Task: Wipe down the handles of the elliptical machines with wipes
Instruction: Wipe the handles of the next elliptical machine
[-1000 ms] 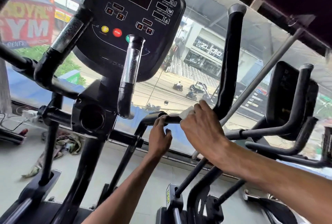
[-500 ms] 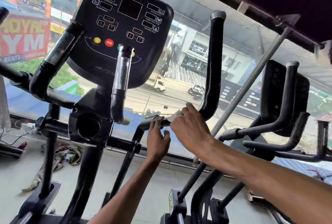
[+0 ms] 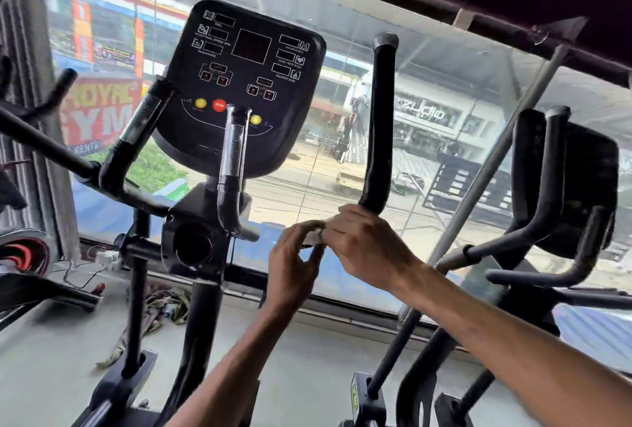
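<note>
Mid-wipe on the tall black padded handle, at its bend.
Grip: right hand curled over small white wipe, left hand pinching it; neighbouring black handles at three o'clock probably remain.

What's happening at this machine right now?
A person stands at an elliptical, both hands at the bend below its upright black handle. The right hand holds a white wipe against the bar there. The left hand curls its fingers at the wipe's edge; blur hides whether they pinch the wipe or the bar. The console is untouched.
</note>
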`<state>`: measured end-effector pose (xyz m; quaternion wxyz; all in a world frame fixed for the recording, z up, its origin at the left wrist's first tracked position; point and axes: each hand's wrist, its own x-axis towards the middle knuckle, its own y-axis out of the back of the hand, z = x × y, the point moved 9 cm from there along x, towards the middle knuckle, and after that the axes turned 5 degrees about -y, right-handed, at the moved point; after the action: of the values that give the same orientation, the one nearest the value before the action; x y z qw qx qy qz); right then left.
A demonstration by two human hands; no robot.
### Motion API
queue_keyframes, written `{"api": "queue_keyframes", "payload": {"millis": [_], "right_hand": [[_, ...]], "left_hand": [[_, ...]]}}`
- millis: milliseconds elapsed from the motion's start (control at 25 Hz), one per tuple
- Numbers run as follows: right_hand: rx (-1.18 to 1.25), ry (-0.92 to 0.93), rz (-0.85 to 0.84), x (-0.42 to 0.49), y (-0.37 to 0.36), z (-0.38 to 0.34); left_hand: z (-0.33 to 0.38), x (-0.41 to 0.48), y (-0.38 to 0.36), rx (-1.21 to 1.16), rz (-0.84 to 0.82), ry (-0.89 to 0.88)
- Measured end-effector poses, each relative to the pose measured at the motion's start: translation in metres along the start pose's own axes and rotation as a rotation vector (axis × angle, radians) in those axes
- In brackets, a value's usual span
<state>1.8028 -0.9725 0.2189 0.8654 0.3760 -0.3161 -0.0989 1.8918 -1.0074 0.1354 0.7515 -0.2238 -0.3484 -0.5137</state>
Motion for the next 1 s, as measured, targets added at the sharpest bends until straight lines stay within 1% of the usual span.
{"api": "queue_keyframes", "payload": {"millis": [80, 160, 280, 360, 440, 480, 520, 560, 640, 720, 840, 920, 1000], "right_hand": [[0.166, -0.110, 0.119, -0.012, -0.004, 0.000], [0.298, -0.286, 0.226, -0.031, -0.010, 0.001], [0.512, -0.587, 0.279, -0.065, -0.038, 0.005], [0.644, -0.817, 0.271, -0.085, -0.065, 0.017], [0.768, -1.101, 0.209, -0.103, -0.096, 0.038], [0.816, -1.232, 0.175, -0.111, -0.107, 0.046], [0.864, -1.323, 0.157, -0.115, -0.114, 0.052], [0.917, -1.362, 0.161, -0.114, -0.119, 0.055], [1.007, -1.341, 0.220, -0.103, -0.123, 0.058], [1.030, -1.275, 0.277, -0.091, -0.125, 0.057], [1.021, -1.218, 0.312, -0.086, -0.139, 0.059], [1.007, -1.193, 0.340, -0.085, -0.144, 0.062], [0.996, -1.173, 0.350, -0.082, -0.150, 0.065]], "left_hand": [[-0.005, -0.003, 0.013, 0.102, 0.000, 0.064], [-0.015, -0.007, 0.025, 0.185, -0.050, 0.207], [-0.040, -0.017, 0.034, 0.150, -0.090, 0.520], [-0.056, -0.019, 0.029, 0.134, -0.094, 0.653], [-0.064, -0.012, 0.025, 0.241, -0.080, 0.664], [-0.063, -0.006, 0.024, 0.308, -0.042, 0.638], [-0.061, 0.002, 0.022, 0.346, 0.014, 0.598], [-0.058, 0.010, 0.017, 0.345, 0.061, 0.557], [-0.053, 0.023, 0.000, 0.338, 0.091, 0.488], [-0.052, 0.030, -0.024, 0.353, 0.034, 0.408], [-0.060, 0.021, -0.058, 0.352, -0.099, 0.196], [-0.077, 0.012, -0.062, 0.366, -0.099, 0.141], [-0.098, 0.014, -0.065, 0.413, -0.111, 0.164]]}}
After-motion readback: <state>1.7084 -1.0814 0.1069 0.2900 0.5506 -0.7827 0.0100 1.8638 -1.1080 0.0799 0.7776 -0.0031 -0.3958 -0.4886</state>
